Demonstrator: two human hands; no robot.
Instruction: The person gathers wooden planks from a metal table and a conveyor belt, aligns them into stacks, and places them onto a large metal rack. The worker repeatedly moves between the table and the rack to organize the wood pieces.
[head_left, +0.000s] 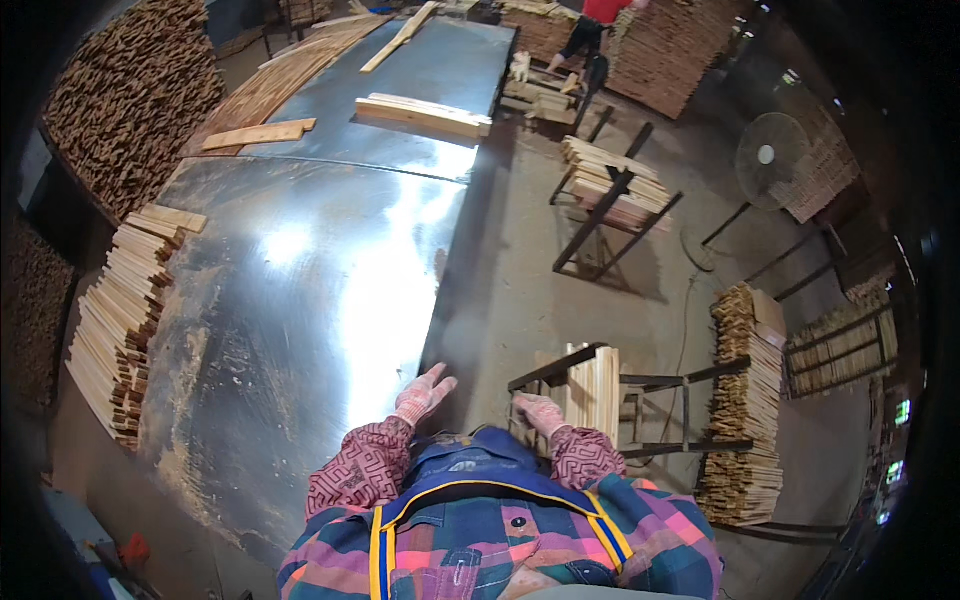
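My left hand (424, 395), in a pale knitted glove, is beside the near right edge of the metal-topped table (300, 337). Its fingers are spread and hold nothing. To the right, my right hand (541, 414), gloved too, hovers near the corner of a dark metal rack (555, 366). I see nothing in its grasp, though the fingertips are small in view. Pale wooden strips (592, 390) stand stacked in that rack, just beyond the right hand. Between my hands hangs the blue apron (472, 465) that I wear.
A stack of wooden strips (127, 322) lines the table's left side. Boards (424, 115) lie on its far part. Another rack with strips (615, 184), a strip stack (742, 405) and a standing fan (766, 155) are right. A person in red (600, 11) is at the back.
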